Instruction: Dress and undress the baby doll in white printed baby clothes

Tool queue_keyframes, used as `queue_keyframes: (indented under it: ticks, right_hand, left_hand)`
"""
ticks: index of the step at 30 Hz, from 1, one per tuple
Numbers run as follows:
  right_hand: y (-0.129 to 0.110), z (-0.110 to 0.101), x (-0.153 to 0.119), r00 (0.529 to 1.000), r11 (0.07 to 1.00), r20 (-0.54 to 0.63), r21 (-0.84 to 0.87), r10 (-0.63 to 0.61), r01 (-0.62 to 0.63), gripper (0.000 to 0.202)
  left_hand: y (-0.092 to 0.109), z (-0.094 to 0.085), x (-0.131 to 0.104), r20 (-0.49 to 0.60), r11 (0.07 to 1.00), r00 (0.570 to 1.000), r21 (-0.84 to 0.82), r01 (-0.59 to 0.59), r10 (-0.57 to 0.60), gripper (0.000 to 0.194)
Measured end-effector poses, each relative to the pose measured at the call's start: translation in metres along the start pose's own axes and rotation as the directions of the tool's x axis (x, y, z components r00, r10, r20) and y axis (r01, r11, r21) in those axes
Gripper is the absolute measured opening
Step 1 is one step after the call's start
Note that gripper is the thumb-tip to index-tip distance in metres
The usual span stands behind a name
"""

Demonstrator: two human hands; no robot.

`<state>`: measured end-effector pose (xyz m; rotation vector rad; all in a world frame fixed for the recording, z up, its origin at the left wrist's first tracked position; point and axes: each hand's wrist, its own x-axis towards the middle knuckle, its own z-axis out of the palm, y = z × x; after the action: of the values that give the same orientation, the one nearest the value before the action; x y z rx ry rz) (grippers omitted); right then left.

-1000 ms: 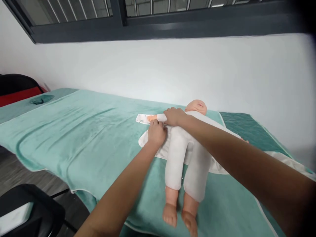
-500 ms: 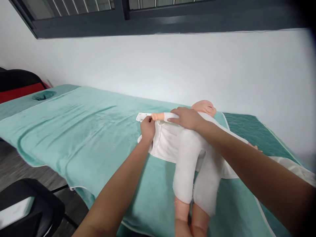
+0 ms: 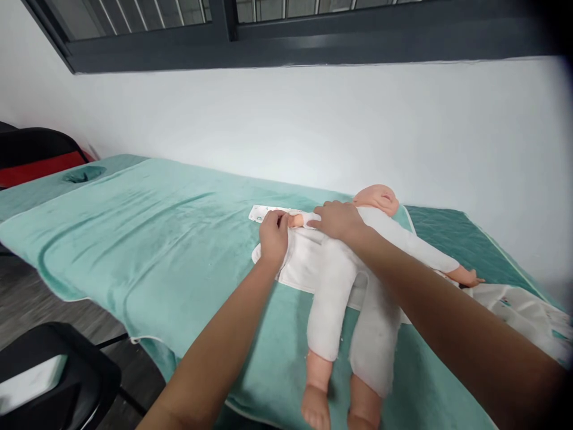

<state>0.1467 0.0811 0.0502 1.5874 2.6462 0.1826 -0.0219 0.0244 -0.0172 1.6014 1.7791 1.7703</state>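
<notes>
A baby doll (image 3: 326, 322) with a white cloth body lies on its back across the bed, legs towards me. Under it is spread a white baby garment (image 3: 298, 263), whose narrow printed sleeve (image 3: 258, 212) sticks out to the left. My left hand (image 3: 274, 236) is closed in a pinch at the doll's hand (image 3: 295, 221), beside that sleeve; its fingertips are partly hidden. Around the doll's white upper arm, near its side, my right hand (image 3: 339, 220) is wrapped, palm down. The doll's other arm (image 3: 430, 252) stretches out to the right.
A green cover (image 3: 147, 227) lies over the bed along the white wall, below a dark window frame (image 3: 286, 45). More printed white cloth (image 3: 514, 304) lies at the right. A black chair (image 3: 85, 370) at the lower left carries a white box-like object (image 3: 33, 382).
My left hand has moved slightly right, and the doll's near hand sits closer to its body. The doll's legs have spread apart and its other arm shows more fully.
</notes>
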Motion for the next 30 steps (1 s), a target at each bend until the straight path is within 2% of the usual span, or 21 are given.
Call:
queue_keyframes:
  ticks: [3,5,8,10,12,15,17,19,22,24,25,27,28,30]
  right_hand:
    - [-0.003,0.001,-0.001,1.0,1.0,-0.01,-0.005,0.0,0.0,0.044]
    - [-0.005,0.002,-0.001,0.999,1.0,-0.037,0.0,0.01,-0.01,0.044]
    - [-0.01,0.006,0.001,0.997,1.0,-0.069,0.014,0.029,-0.028,0.039]
    - [-0.013,0.008,0.004,0.996,0.999,-0.076,0.027,0.037,-0.035,0.035]
    - [-0.013,0.007,0.007,0.996,0.999,-0.076,0.038,0.039,-0.036,0.035]
    - [-0.006,-0.002,0.005,0.994,0.992,-0.106,0.127,0.041,-0.027,0.039]
    - [0.006,-0.008,-0.006,0.976,0.962,-0.203,0.274,0.079,-0.021,0.039]
    - [0.022,-0.012,-0.026,0.92,0.904,-0.347,0.427,0.184,-0.02,0.037]
    - [0.052,-0.002,-0.07,0.764,0.841,-0.487,0.525,0.424,-0.131,0.039]
    - [0.07,0.014,-0.1,0.637,0.752,-0.452,0.568,0.624,-0.334,0.042]
    - [0.077,0.024,-0.112,0.603,0.684,-0.377,0.591,0.703,-0.427,0.044]
    - [0.086,0.042,-0.129,0.59,0.587,-0.217,0.588,0.777,-0.557,0.05]
    - [0.088,0.049,-0.133,0.596,0.568,-0.169,0.581,0.785,-0.583,0.052]
    - [0.09,0.058,-0.135,0.619,0.575,-0.153,0.587,0.77,-0.57,0.053]
  left_hand:
    - [0.004,-0.001,-0.003,0.03,0.996,0.997,0.061,-0.066,0.064,0.017]
    - [0.008,-0.002,-0.007,0.099,0.984,0.988,0.116,-0.132,0.121,0.019]
    - [0.015,0.0,-0.013,0.319,0.935,0.921,0.195,-0.295,0.224,0.024]
    - [0.018,0.0,-0.016,0.405,0.909,0.881,0.222,-0.354,0.244,0.027]
    - [0.017,0.0,-0.015,0.357,0.915,0.91,0.255,-0.312,0.21,0.029]
    - [0.01,-0.001,-0.009,0.179,0.935,0.981,0.331,-0.129,0.072,0.027]
    - [0.005,-0.001,-0.006,0.157,0.918,0.988,0.393,-0.06,-0.002,0.025]
    - [0.001,0.001,-0.005,0.22,0.896,0.975,0.434,-0.089,-0.01,0.023]
    - [0.001,0.003,-0.006,0.313,0.899,0.949,0.406,-0.166,0.034,0.018]
    - [0.002,0.003,-0.007,0.324,0.921,0.944,0.35,-0.173,0.054,0.014]
    - [0.003,0.003,-0.008,0.321,0.934,0.945,0.316,-0.165,0.059,0.014]
    - [0.006,0.002,-0.008,0.31,0.96,0.949,0.243,-0.136,0.056,0.014]
    - [0.008,0.002,-0.008,0.31,0.971,0.949,0.208,-0.12,0.051,0.014]
    - [0.014,0.004,-0.006,0.325,0.982,0.944,0.156,-0.107,0.051,0.012]
